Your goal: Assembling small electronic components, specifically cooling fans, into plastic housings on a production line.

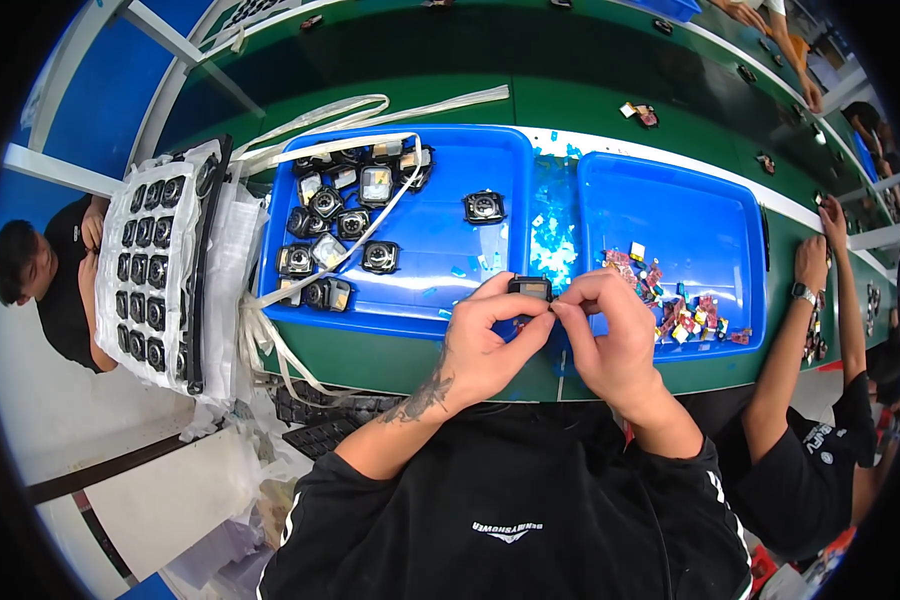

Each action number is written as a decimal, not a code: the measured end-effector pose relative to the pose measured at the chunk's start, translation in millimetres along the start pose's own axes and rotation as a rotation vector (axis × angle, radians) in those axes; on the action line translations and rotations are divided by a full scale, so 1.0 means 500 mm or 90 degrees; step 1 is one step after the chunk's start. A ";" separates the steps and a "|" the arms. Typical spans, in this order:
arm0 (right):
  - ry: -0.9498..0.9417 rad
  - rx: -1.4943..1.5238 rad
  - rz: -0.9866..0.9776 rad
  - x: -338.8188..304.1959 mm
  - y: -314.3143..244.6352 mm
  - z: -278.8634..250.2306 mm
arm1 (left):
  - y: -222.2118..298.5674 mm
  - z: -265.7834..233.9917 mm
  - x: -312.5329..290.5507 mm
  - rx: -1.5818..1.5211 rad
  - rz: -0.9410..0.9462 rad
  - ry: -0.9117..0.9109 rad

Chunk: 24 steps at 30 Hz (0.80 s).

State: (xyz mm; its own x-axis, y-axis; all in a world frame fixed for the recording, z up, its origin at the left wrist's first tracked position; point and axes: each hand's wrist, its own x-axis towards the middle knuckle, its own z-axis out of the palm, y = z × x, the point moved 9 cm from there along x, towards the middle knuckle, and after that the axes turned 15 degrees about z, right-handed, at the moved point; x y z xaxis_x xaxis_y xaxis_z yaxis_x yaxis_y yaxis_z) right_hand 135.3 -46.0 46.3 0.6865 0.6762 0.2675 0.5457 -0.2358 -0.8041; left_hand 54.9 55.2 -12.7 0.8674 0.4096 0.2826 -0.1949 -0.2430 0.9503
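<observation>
My left hand (490, 335) and my right hand (610, 335) meet over the front edge of the green bench, both pinching a small black square part (530, 288) between their fingertips. Just behind it stands the left blue tray (450, 275), with several black and silver square parts (340, 225) heaped at its left end and one lone part (484, 206) near its middle. The right blue tray (690, 215) holds a pile of small coloured scraps (675, 305) at its front.
A white-wrapped stack of black trays filled with round parts (155, 265) leans at the left. White straps (320, 130) trail across the bench and the left tray. Another person's arm (800, 320) rests at the right; a further person sits at the far left (50, 280).
</observation>
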 end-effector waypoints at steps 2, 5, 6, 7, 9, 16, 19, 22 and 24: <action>-0.072 0.207 0.185 -0.004 0.055 0.017 | 0.006 0.001 0.000 -0.017 0.016 0.016; -0.126 0.260 0.269 -0.002 0.076 0.024 | 0.014 -0.001 0.003 -0.024 0.037 0.021; -0.126 0.258 0.270 0.002 0.073 0.023 | 0.015 0.000 0.005 -0.013 0.042 0.012; -0.086 0.159 0.188 0.008 0.048 0.012 | 0.016 0.000 0.005 -0.014 0.042 0.012; -0.047 0.058 0.104 0.008 0.021 0.008 | 0.017 0.000 0.007 -0.006 0.041 0.010; -0.046 -0.029 0.048 -0.011 0.043 0.004 | -0.030 -0.019 -0.015 -0.115 -0.029 0.108; -0.053 -0.114 0.146 0.022 0.061 -0.007 | -0.024 -0.019 -0.008 -0.110 -0.018 0.089; -0.212 0.129 0.140 0.028 0.031 -0.001 | -0.019 0.013 -0.012 -0.278 -0.076 0.027; -0.233 0.183 0.125 0.023 0.035 0.005 | -0.026 0.026 -0.020 -0.339 -0.110 -0.024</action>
State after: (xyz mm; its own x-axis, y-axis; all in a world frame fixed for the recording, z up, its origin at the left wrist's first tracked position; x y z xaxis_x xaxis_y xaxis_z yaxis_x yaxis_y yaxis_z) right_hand 151.4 -40.6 34.2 0.5212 0.8509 -0.0666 0.2328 -0.2168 -0.9481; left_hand 55.0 42.8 -29.6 0.9214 0.3693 0.1213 -0.2440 0.3065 0.9201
